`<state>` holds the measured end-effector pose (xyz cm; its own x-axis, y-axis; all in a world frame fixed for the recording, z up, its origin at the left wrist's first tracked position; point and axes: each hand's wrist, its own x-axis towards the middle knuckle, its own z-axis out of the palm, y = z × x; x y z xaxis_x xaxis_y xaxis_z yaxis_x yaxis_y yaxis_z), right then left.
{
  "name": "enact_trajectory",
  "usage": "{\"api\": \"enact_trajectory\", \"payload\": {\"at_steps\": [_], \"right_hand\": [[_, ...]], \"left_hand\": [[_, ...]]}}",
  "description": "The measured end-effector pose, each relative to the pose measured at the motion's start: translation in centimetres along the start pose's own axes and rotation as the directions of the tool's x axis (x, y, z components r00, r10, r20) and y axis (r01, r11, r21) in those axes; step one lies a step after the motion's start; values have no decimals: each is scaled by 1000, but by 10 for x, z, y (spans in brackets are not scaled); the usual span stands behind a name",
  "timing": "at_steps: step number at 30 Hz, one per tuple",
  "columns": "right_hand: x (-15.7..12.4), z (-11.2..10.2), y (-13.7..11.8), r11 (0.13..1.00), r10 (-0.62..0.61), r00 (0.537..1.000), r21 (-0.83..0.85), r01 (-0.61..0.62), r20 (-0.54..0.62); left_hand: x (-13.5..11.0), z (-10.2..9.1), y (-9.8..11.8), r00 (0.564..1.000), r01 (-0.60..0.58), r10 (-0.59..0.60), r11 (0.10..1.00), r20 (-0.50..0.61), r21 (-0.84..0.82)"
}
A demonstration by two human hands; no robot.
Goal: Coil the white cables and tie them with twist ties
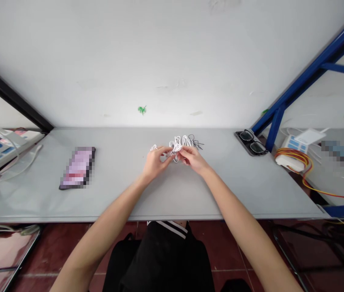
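Observation:
A tangled bundle of white cable sits in looped coils just above the grey tabletop. My left hand and my right hand pinch it from both sides, their fingertips meeting near its middle. A short loose white loop sticks out beyond my left hand. Thin black wires trail from the bundle's far right side, past my right fingers. My fingers hide the centre of the tangle.
A phone with a pixelated screen lies left of my hands. Black glasses rest on a dark tray at the far right. A power strip and yellow-red wires sit beyond the table ends. A blue metal frame rises at right.

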<state>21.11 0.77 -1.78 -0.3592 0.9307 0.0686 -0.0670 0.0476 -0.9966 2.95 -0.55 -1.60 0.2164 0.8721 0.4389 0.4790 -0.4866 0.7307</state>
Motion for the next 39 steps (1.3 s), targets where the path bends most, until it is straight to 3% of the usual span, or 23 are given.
{"api": "enact_trajectory", "payload": {"at_steps": [3,6,9,11,14,17,19,20,22,24,26,28,31,36,39], "right_hand": [[1,-2,1,954,172,982,233,-187,82],[1,-4,1,881,289,943,340,-329,164],[1,-5,1,894,269,950,325,-308,160],[0,-4,0,956,176,981,224,-190,82],[-3,1,-1,993,-66,997,-104,60,-52],[-5,7,-2,829,-376,920,-484,281,-108],[-6,11,-2,701,-510,855,-619,354,-89],[-5,12,-1,678,-533,842,-639,364,-86],[-4,12,1,743,-479,870,-583,329,-120],[-2,10,2,889,-300,942,-401,219,-150],[-1,6,2,983,-86,992,-170,70,-91],[-1,3,1,999,33,999,-11,-34,-20],[-2,2,-1,993,80,997,88,-80,-3],[-2,4,1,949,196,973,224,-219,121],[-2,1,1,958,180,977,203,-201,117]], "left_hand": [[0,-1,-2,996,-85,86,994,-4,73],[0,-1,-2,994,-112,113,990,-3,83],[-1,-1,2,995,-102,102,992,1,75],[-1,-2,6,999,-51,51,998,11,41],[1,-4,12,990,115,-100,981,98,-155],[3,-7,16,920,359,-241,834,309,-420],[3,-8,16,872,467,-284,724,398,-507],[4,-9,16,868,480,-297,708,399,-517],[3,-9,16,900,423,-298,775,318,-470],[2,-8,15,955,284,-237,900,177,-329],[1,-6,13,992,116,-109,985,60,-129],[0,-5,10,1000,-21,20,998,12,52],[-1,-4,4,993,-120,121,978,6,171],[-2,-6,0,985,-175,169,957,47,229],[-2,-6,2,989,-135,123,973,77,187]]}}
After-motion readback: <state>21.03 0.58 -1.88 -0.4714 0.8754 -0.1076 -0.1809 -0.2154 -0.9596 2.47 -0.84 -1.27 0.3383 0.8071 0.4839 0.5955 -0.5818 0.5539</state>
